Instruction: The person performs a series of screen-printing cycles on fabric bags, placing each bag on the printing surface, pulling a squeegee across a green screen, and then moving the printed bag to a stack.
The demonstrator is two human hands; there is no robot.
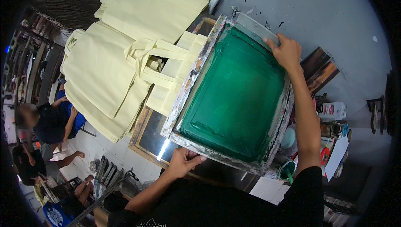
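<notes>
The left hand (184, 164), at the lower centre of the frame, grasps the near rail of a screen-printing frame (223, 158); its curled fingers are partly hidden. The right hand (288, 51), at upper right, grips a grey bar (254, 29) at the frame's far end, thumb on top. The printing frame fills the centre, its mesh spread with green ink (234, 102) that looks wet. A thumb slipping inward could smear it, and if one hand let its end drop, the left fingers might be pinched.

Just left, cream tote bags (100, 68) lie stacked, and looped handles (161, 66) reach close to the frame's ink-streaked rail; a sideways slip could stain them, or a strap caught beneath could tilt the frame. Below is a glass-topped table (152, 133). At lower right, an uncovered ink tin (286, 168) sits near the right sleeve, which could knock it over.
</notes>
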